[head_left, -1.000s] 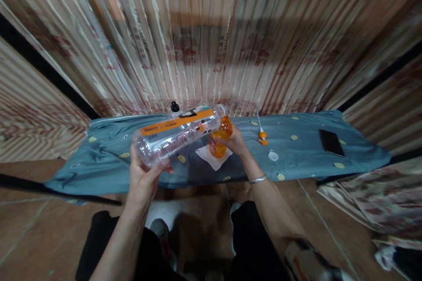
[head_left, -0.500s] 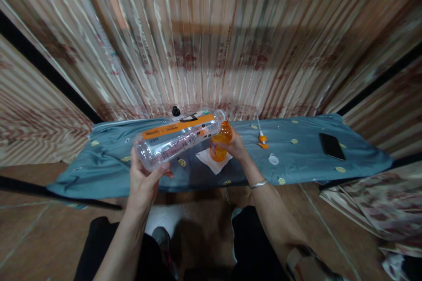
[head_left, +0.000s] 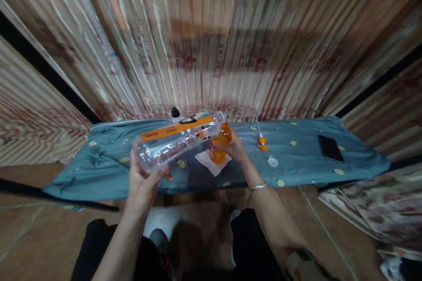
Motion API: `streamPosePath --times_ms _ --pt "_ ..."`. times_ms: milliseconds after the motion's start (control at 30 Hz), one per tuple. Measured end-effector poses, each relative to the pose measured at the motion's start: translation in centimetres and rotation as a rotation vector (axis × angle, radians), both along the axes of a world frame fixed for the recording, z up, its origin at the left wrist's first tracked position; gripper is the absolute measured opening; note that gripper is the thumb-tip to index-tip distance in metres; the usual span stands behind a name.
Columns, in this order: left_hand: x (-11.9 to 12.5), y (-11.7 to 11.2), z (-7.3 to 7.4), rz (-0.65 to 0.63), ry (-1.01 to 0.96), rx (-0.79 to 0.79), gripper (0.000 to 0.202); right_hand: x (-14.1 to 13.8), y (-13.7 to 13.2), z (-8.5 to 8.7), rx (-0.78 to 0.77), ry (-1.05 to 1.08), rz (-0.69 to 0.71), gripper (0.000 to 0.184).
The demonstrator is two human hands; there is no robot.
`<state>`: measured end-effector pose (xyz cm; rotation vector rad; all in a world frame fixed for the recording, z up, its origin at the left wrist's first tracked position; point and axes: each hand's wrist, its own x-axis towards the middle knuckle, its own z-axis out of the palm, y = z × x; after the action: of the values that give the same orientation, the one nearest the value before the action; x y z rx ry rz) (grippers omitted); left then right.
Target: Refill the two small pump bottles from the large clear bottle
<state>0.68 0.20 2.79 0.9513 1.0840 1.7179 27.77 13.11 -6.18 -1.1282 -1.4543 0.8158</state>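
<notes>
A large clear plastic bottle [head_left: 178, 139] with an orange label lies tilted in the air, its base gripped by my left hand [head_left: 145, 180]. Its neck points right and meets the mouth of an orange bottle [head_left: 219, 147]. My right hand [head_left: 235, 145] is wrapped round that orange bottle, which stands upright on a white tissue [head_left: 212, 167]. Whether liquid flows between the two mouths is too small to tell. An orange pump head [head_left: 262, 142] with a pale tube lies to the right of my right hand.
A blue-green cloth [head_left: 306, 162] with yellow prints covers the narrow table. On it are a dark phone [head_left: 330, 148] at the right and a small white ring-like print or disc [head_left: 272, 161]. A black-capped bottle [head_left: 175, 113] stands behind the clear one. Striped curtains [head_left: 211, 52] hang behind.
Both hands keep their grip and the bottles stay mouth to mouth. The view has shifted very slightly; little else differs.
</notes>
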Motion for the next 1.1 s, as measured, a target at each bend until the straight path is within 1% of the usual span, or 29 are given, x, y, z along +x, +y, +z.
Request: streamPosePath --times_ms 100,267,433,533,733,800,933,1100 --pt "0.1 0.0 0.0 0.006 -0.014 -0.002 0.094 0.1 0.0 0.0 -0.009 0.004 0.006 0.086" --pt "-0.1 0.1 -0.2 -0.008 -0.012 0.008 0.085 0.1 0.0 0.1 -0.023 0.007 0.014 0.085" --pt "-0.2 0.6 0.0 0.000 -0.010 0.000 0.089 0.1 0.2 -0.2 -0.016 -0.005 -0.009 0.087" --pt "-0.3 0.8 0.0 -0.009 -0.016 -0.004 0.091 0.1 0.2 -0.2 -0.021 0.010 0.002 0.087" --pt "-0.2 0.9 -0.9 -0.017 -0.028 -0.008 0.076 0.0 0.1 0.2 -0.030 0.000 -0.001 0.086" --pt "-0.1 0.9 -1.1 -0.009 -0.033 0.002 0.077 0.1 0.1 0.1 -0.022 -0.003 0.002 0.084" --pt "0.0 0.9 -1.4 -0.001 -0.038 0.013 0.087 0.1 0.1 -0.1 -0.019 0.024 0.010 0.080" --pt "0.1 0.6 -1.9 0.000 -0.054 0.012 0.085 0.1 -0.2 -0.1 -0.020 0.035 0.023 0.078"
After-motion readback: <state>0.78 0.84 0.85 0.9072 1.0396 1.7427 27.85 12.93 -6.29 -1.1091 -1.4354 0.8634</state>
